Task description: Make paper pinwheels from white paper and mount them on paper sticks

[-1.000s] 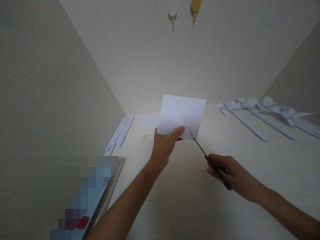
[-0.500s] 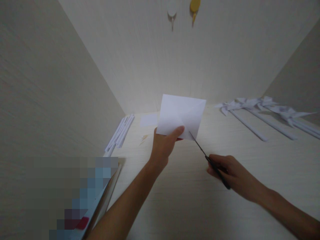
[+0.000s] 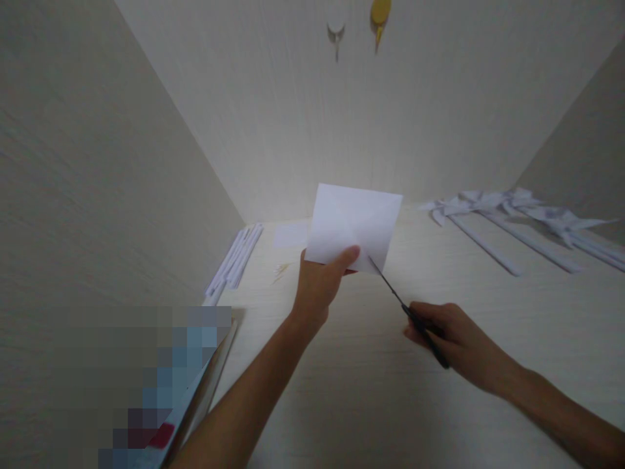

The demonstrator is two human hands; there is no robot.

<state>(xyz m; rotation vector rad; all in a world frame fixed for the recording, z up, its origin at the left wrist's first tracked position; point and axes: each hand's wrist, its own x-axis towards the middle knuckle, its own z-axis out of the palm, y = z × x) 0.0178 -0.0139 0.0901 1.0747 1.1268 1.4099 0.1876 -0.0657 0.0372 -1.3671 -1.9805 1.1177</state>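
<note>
My left hand (image 3: 322, 280) pinches a white square sheet of paper (image 3: 354, 221) by its near edge, thumb on top and the other fingers mostly hidden beneath. Faint diagonal creases cross the sheet. My right hand (image 3: 439, 332) is closed round the black handles of a pair of scissors (image 3: 424, 335). The scissors' blades reach up and left, with their tip over the paper's near right corner, just right of my left thumb. Whether the blades are parted cannot be made out.
White paper pinwheels (image 3: 508, 202) on paper sticks lie at the right. Several rolled paper tubes (image 3: 237, 257) are stacked at the left. Behind my left hand lie another paper sheet (image 3: 289, 234) and some small thin sticks (image 3: 280, 270). A yellow hook (image 3: 381, 12) hangs on the back wall.
Almost nothing differs. The scissors have tilted very slightly in my right hand, and the paper stays in the same place in my left.
</note>
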